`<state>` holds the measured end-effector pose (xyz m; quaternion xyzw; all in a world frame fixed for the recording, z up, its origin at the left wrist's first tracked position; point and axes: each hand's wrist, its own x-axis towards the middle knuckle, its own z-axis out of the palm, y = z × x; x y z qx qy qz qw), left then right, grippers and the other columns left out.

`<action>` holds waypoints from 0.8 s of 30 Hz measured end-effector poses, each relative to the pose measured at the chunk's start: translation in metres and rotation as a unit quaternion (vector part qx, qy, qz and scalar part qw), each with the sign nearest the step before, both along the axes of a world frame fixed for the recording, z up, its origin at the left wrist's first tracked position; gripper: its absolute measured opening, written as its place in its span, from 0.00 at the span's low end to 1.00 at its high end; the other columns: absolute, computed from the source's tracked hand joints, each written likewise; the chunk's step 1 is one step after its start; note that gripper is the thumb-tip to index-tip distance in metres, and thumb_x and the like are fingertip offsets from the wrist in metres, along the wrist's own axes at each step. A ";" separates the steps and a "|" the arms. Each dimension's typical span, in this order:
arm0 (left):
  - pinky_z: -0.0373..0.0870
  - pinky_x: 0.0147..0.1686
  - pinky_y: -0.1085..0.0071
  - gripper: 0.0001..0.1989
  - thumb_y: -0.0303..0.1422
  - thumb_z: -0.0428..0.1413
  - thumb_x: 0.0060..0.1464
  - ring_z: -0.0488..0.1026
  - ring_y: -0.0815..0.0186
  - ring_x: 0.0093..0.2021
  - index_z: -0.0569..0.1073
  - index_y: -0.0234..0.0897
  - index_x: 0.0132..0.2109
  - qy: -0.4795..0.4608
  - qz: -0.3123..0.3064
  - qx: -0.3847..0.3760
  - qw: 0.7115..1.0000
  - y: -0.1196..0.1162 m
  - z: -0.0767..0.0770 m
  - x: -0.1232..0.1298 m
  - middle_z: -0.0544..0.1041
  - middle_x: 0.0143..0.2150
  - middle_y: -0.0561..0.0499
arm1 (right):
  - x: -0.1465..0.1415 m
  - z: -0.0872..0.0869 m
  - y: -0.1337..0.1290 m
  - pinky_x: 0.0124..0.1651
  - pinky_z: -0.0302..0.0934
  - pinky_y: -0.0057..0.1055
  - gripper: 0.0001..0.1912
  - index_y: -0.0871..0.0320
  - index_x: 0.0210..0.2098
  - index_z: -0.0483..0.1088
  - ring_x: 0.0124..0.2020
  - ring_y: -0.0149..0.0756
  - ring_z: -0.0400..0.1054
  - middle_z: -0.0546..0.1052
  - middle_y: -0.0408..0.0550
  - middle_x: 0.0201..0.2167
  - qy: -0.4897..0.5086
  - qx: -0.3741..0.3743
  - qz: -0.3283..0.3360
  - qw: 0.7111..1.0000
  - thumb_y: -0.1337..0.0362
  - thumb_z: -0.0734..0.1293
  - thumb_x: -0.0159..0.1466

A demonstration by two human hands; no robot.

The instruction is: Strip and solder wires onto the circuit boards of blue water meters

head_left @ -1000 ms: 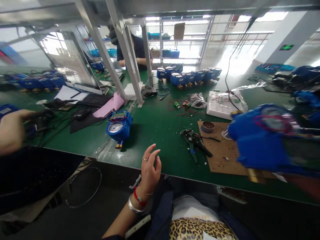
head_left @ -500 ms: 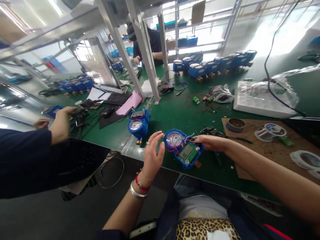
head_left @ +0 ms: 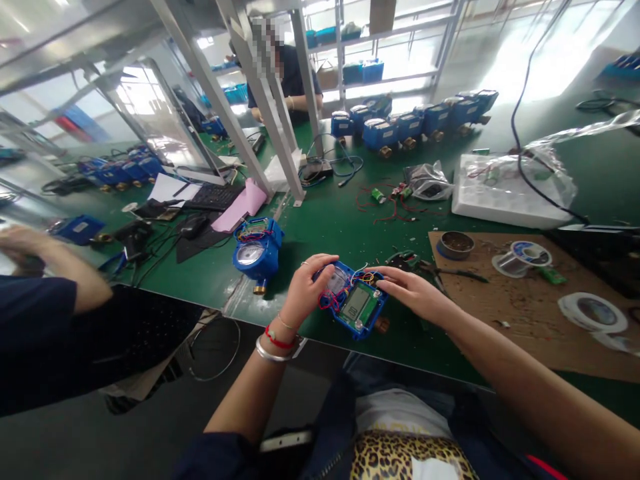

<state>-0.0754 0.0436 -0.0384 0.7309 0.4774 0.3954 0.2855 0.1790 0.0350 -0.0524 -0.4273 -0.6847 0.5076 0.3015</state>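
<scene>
An opened blue meter (head_left: 357,307) with a green circuit board, a small display and loose coloured wires is at the near edge of the green table. My left hand (head_left: 306,287) grips its round dial end, fingers over the rim. On the other side my right hand (head_left: 410,290) holds the meter's right edge, by the wires. A second blue meter (head_left: 257,253) with a brass fitting stands to the left, touched by neither hand.
Brown board (head_left: 480,307) at right carries a solder spool (head_left: 523,259), a round tin (head_left: 455,245) and pliers. Behind are a white foam tray (head_left: 505,200), several blue meters (head_left: 380,133) and metal posts. A co-worker's arm (head_left: 75,267) is at far left; another person sits across.
My left hand has closed onto the meter's dial end, where it was beside it with fingers apart. The view has shifted, and the co-worker's hand at left has moved further left.
</scene>
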 end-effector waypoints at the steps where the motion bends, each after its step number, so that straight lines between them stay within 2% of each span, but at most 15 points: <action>1: 0.67 0.56 0.60 0.13 0.34 0.50 0.63 0.71 0.60 0.53 0.76 0.38 0.49 0.018 -0.005 0.013 1.000 0.000 0.005 0.000 0.75 0.51 0.46 | -0.002 0.000 -0.001 0.65 0.53 0.43 0.21 0.49 0.55 0.71 0.59 0.42 0.64 0.72 0.43 0.56 -0.002 0.031 -0.014 0.999 0.51 0.63 0.65; 4: 0.68 0.54 0.61 0.12 0.32 0.50 0.63 0.71 0.60 0.52 0.76 0.39 0.48 0.062 -0.012 0.039 0.997 -0.002 0.024 0.001 0.75 0.51 0.46 | -0.009 0.002 0.001 0.65 0.54 0.43 0.15 0.50 0.49 0.75 0.58 0.40 0.65 0.73 0.44 0.55 0.011 0.100 -0.058 0.993 0.55 0.64 0.65; 7: 0.69 0.52 0.63 0.10 0.31 0.51 0.63 0.72 0.61 0.50 0.76 0.39 0.46 0.081 -0.015 0.046 0.996 -0.007 0.042 0.009 0.76 0.49 0.47 | -0.015 0.003 0.003 0.61 0.59 0.42 0.10 0.51 0.42 0.77 0.54 0.39 0.68 0.75 0.45 0.51 0.028 0.112 -0.097 0.989 0.58 0.65 0.65; 10: 0.69 0.51 0.62 0.09 0.31 0.53 0.62 0.72 0.61 0.48 0.76 0.39 0.46 0.126 -0.033 0.046 0.990 -0.014 0.053 0.024 0.76 0.47 0.47 | -0.018 0.002 0.001 0.59 0.61 0.42 0.07 0.52 0.39 0.76 0.53 0.39 0.69 0.76 0.46 0.50 0.031 0.137 -0.140 0.980 0.60 0.66 0.64; 13: 0.68 0.50 0.60 0.08 0.33 0.55 0.61 0.72 0.59 0.47 0.76 0.37 0.45 0.184 -0.043 0.047 0.981 -0.017 0.056 0.041 0.75 0.44 0.47 | -0.019 0.002 -0.005 0.58 0.62 0.43 0.05 0.52 0.36 0.74 0.52 0.40 0.69 0.75 0.46 0.50 0.030 0.159 -0.176 0.971 0.60 0.66 0.64; 16: 0.68 0.49 0.60 0.06 0.31 0.55 0.60 0.71 0.58 0.46 0.75 0.36 0.42 0.195 -0.041 0.050 0.979 -0.015 0.055 0.051 0.75 0.42 0.47 | -0.016 0.007 -0.012 0.56 0.62 0.43 0.04 0.53 0.34 0.72 0.51 0.40 0.69 0.75 0.47 0.49 0.017 0.179 -0.195 0.964 0.61 0.66 0.64; 20: 0.67 0.46 0.63 0.05 0.27 0.54 0.60 0.70 0.60 0.44 0.75 0.37 0.38 0.148 -0.030 0.051 0.987 -0.012 0.053 0.053 0.75 0.40 0.49 | -0.014 0.019 -0.018 0.52 0.64 0.40 0.05 0.54 0.32 0.70 0.45 0.39 0.70 0.75 0.48 0.43 -0.011 0.233 -0.192 0.953 0.62 0.65 0.65; 24: 0.67 0.43 0.66 0.05 0.29 0.54 0.60 0.72 0.63 0.40 0.75 0.38 0.38 0.080 -0.041 -0.002 0.996 -0.014 0.053 0.049 0.76 0.37 0.51 | -0.019 0.026 -0.017 0.43 0.64 0.35 0.07 0.55 0.32 0.69 0.39 0.37 0.70 0.75 0.47 0.36 -0.017 0.249 -0.183 0.951 0.62 0.65 0.66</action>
